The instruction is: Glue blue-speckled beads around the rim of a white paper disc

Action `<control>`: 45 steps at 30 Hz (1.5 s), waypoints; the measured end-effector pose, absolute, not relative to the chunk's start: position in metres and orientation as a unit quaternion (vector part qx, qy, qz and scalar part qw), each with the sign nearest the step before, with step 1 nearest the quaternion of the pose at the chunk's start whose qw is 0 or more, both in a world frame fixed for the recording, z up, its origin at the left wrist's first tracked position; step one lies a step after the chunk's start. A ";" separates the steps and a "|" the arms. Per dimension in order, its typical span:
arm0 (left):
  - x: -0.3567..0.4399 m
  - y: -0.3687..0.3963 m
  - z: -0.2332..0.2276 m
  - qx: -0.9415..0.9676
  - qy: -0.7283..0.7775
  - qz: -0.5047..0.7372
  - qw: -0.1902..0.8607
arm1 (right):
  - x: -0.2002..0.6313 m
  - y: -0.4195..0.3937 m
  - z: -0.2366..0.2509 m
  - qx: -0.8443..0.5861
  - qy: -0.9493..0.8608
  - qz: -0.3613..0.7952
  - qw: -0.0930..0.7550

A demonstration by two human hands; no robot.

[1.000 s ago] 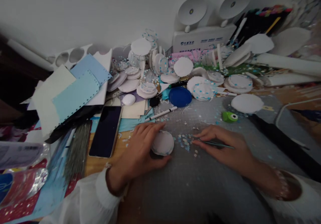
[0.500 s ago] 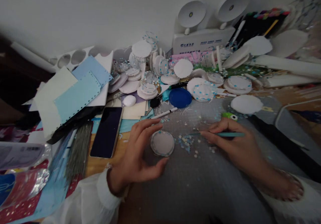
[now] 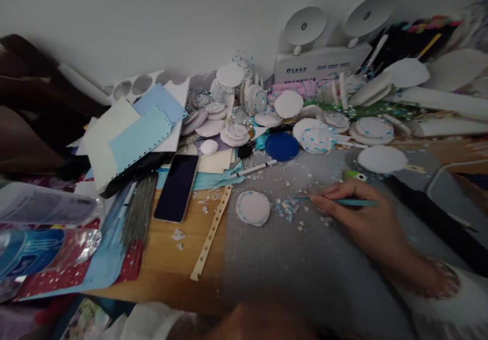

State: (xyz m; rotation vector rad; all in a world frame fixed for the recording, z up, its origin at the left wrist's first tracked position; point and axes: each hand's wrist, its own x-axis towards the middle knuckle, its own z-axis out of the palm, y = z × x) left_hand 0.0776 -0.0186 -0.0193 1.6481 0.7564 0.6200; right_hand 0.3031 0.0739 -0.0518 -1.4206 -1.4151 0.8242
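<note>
My right hand [image 3: 358,213] pinches a slim teal craft tool [image 3: 356,203], its thin tip pointing left above the grey mat [image 3: 290,274]. Just beneath and left of that tip lies a loose pile of tiny blue and white flower-shaped pieces [image 3: 286,209]. Left of the pile rests a round white disc [image 3: 252,208] with small blue bits round its edge, touched by neither hand. At the bottom edge my left hand [image 3: 263,322] is a motion blur, its fingers not readable.
A dark phone [image 3: 176,187] and a punched paper strip [image 3: 211,233] lie on the wooden tabletop. Plastic bottles [image 3: 46,248] lie far left. Behind the mat are a blue lid [image 3: 282,147], a white pen [image 3: 253,169] and many stacked white discs [image 3: 288,104]. A black bar [image 3: 427,218] lies right.
My left hand has left the side of the white disc and dropped to the bottom edge. My right hand keeps its pinch on the teal tool by the pile. The view has shifted left.
</note>
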 end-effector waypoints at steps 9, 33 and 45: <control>0.137 0.001 -0.017 0.191 0.452 0.306 0.816 | 0.306 0.072 -0.044 -0.461 -0.673 0.246 0.523; 0.111 0.038 -0.042 0.409 0.438 0.371 0.709 | 0.312 0.069 -0.035 -0.306 -0.736 0.342 0.497; 0.106 0.016 -0.053 0.787 0.406 0.304 0.350 | 0.311 0.075 -0.045 -0.452 -0.686 0.298 0.486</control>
